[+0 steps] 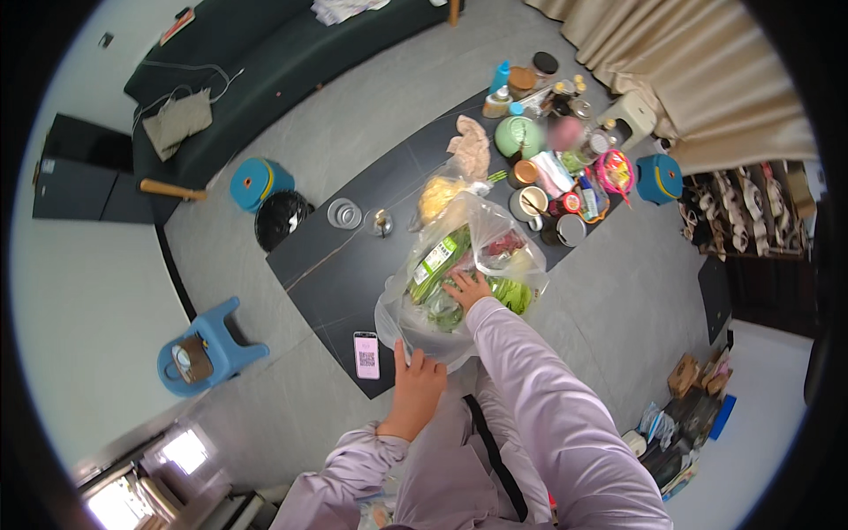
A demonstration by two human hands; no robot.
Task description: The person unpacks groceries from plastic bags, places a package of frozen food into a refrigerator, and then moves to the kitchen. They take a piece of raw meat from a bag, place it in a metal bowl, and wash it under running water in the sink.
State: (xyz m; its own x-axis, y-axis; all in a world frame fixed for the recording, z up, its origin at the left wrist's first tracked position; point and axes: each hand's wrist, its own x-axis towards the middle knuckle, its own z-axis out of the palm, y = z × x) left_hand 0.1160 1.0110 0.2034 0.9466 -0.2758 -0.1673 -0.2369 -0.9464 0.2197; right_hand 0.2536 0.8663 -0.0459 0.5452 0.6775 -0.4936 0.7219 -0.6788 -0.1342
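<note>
A large clear plastic bag (404,315) lies spread at its mouth on the dark table, close in front of me. Its near rim is held by my left hand (419,387), with the index finger pointing up along the film. My right hand (469,290) reaches inside, fingers apart, resting on the bagged produce. Beside those fingers lies a labelled pack of long green vegetables (437,264). Leafy greens (509,295) sit to the right of the hand, and a dark red item (505,244) lies farther in. Whatever is under my right palm is hidden.
A phone (366,356) showing a code lies near the edge of the table (324,285). A clear glass (344,214) and a small jar (381,224) stand left of the bag. Behind it are a bag of yellow food (438,197), a mug (528,203) and several jars. A bin (283,218) stands left.
</note>
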